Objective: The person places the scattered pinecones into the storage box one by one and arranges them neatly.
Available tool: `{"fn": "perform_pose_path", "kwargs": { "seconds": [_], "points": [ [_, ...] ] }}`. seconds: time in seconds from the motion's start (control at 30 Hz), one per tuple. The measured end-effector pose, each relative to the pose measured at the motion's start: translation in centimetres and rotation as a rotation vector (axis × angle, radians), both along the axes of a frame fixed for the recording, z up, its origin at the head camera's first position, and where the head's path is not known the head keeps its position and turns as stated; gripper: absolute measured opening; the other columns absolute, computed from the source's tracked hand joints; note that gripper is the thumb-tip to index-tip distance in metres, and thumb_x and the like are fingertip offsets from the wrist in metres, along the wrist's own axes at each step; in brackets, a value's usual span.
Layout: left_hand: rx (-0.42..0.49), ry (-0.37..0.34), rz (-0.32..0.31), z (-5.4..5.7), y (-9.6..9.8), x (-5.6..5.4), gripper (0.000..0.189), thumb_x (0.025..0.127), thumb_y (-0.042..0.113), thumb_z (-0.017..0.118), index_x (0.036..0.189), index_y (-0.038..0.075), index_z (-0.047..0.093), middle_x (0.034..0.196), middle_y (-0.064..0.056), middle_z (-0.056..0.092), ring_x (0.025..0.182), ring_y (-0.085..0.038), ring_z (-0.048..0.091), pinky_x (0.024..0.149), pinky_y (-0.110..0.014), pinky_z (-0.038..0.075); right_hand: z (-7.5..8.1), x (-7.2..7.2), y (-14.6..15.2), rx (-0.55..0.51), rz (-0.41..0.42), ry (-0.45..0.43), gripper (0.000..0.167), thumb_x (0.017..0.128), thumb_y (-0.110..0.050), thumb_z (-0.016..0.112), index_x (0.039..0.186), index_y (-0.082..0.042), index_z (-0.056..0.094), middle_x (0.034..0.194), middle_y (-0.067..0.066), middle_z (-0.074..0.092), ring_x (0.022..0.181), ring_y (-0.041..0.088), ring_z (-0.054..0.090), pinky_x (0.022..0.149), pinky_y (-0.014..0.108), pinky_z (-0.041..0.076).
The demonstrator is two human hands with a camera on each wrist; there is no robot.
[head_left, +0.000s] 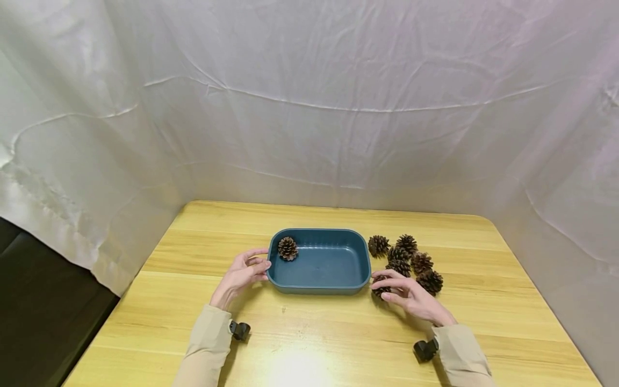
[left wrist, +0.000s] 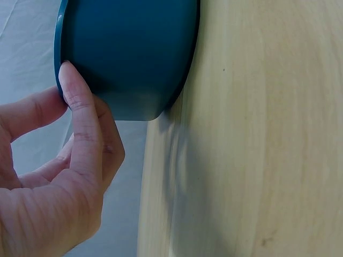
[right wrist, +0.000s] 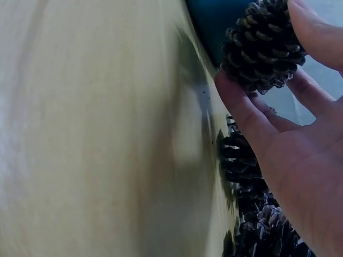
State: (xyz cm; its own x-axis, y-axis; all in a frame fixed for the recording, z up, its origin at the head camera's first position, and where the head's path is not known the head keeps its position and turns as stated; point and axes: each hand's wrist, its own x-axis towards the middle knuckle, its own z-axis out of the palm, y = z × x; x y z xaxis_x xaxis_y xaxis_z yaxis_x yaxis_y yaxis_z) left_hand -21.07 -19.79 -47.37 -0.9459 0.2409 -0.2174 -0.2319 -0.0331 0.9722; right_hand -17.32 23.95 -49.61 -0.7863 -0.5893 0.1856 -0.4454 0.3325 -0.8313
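Note:
A dark teal rectangular basin (head_left: 321, 266) with rounded corners stands on the table, and one brown pine cone (head_left: 288, 249) lies in its far left corner. My left hand (head_left: 244, 273) pinches the basin's left rim between thumb and fingers. At the right front corner of the basin, my right hand (head_left: 411, 297) grips another pine cone (right wrist: 262, 48) with thumb and fingertips. In the right wrist view that cone overlaps the basin's wall, and its lower side shows between the fingers.
Several more pine cones (head_left: 422, 262) lie in a cluster right of the basin, just beyond my right hand. The wooden table (head_left: 300, 333) ends at a pale curtain (head_left: 314, 134) behind and on both sides. A dark surface (head_left: 43, 306) shows at the lower left.

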Motion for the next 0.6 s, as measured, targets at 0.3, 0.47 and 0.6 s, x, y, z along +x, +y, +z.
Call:
{"fn": "perform_pose_path", "kwargs": {
  "seconds": [0.3, 0.47, 0.6],
  "points": [
    [-0.003, -0.003, 0.004, 0.0, -0.1, 0.0, 0.054, 0.098, -0.003, 0.056, 0.147, -0.013, 0.034, 0.091, 0.0, 0.061, 0.066, -0.006, 0.061, 0.064, -0.016, 0.059, 0.5, 0.0, -0.2, -0.028, -0.031, -0.056, 0.027, 0.102, -0.011, 0.057, 0.126, -0.003, 0.067, 0.144, 0.016, 0.054, 0.133, -0.005, 0.046, 0.108, 0.01, 0.037],
    [0.002, -0.004, 0.002, 0.0, -0.1, 0.0, 0.054, 0.098, -0.005, 0.055, 0.147, -0.014, 0.034, 0.09, 0.001, 0.06, 0.065, -0.006, 0.061, 0.064, -0.016, 0.059, 0.9, 0.0, -0.2, -0.02, -0.057, -0.088, 0.029, 0.103, -0.015, 0.057, 0.127, -0.004, 0.067, 0.144, 0.013, 0.054, 0.13, -0.006, 0.047, 0.106, 0.013, 0.04],
    [0.003, -0.002, -0.003, 0.0, -0.1, 0.0, 0.055, 0.098, -0.005, 0.055, 0.147, -0.014, 0.033, 0.091, 0.0, 0.06, 0.066, -0.006, 0.061, 0.065, -0.016, 0.059, 1.2, 0.0, -0.3, -0.004, -0.074, -0.077, 0.032, 0.1, -0.016, 0.062, 0.129, -0.005, 0.066, 0.144, 0.012, 0.054, 0.129, -0.008, 0.046, 0.106, 0.014, 0.04]
  ]
}}
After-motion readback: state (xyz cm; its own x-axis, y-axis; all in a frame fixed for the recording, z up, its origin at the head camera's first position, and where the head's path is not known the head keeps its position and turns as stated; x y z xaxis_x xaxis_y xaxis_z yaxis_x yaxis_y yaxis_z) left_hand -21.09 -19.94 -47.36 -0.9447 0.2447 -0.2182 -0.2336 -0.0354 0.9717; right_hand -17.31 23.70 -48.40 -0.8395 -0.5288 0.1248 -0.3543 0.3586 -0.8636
